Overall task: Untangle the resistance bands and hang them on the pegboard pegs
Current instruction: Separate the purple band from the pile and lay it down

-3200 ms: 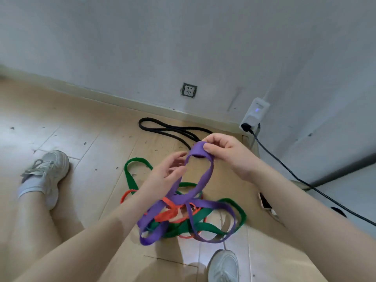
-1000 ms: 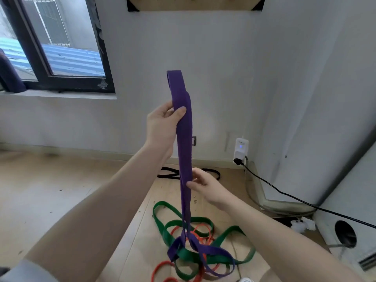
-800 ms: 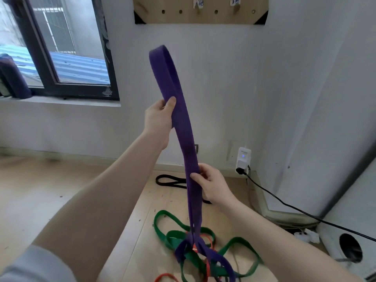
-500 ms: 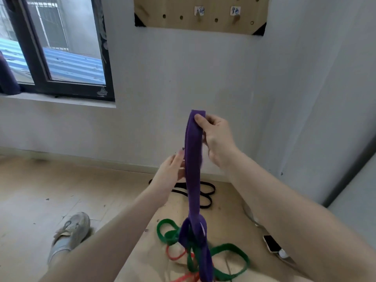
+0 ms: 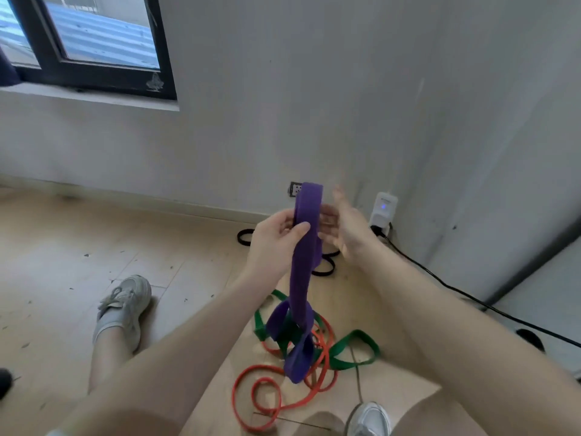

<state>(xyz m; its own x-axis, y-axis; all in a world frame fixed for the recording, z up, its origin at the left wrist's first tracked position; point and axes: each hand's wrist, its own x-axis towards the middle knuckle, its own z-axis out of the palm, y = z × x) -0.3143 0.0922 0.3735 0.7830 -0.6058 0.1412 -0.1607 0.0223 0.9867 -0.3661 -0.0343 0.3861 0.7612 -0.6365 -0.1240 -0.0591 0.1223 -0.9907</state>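
A wide purple band [image 5: 302, 272] hangs upright in front of me, its top loop near the wall socket and its lower end twisted among the other bands. My left hand [image 5: 274, 243] grips the purple band near its top, thumb across the front. My right hand [image 5: 345, 229] is just right of the band, blurred, fingers spread and off it. A green band [image 5: 355, 347] and a thin orange band [image 5: 267, 394] lie tangled on the floor below. A black band [image 5: 323, 269] lies by the wall. The pegboard is out of view.
My two white shoes [image 5: 125, 303] [image 5: 369, 420] rest on the wooden floor either side of the pile. A white plug adapter [image 5: 383, 209] with a black cable [image 5: 471, 297] sits at the wall on the right. A dark-framed window [image 5: 94, 58] is at upper left.
The view has dropped, so the pegboard left the frame. My left hand took hold of the purple band's top and my right hand let go of it. More orange band shows on the floor.
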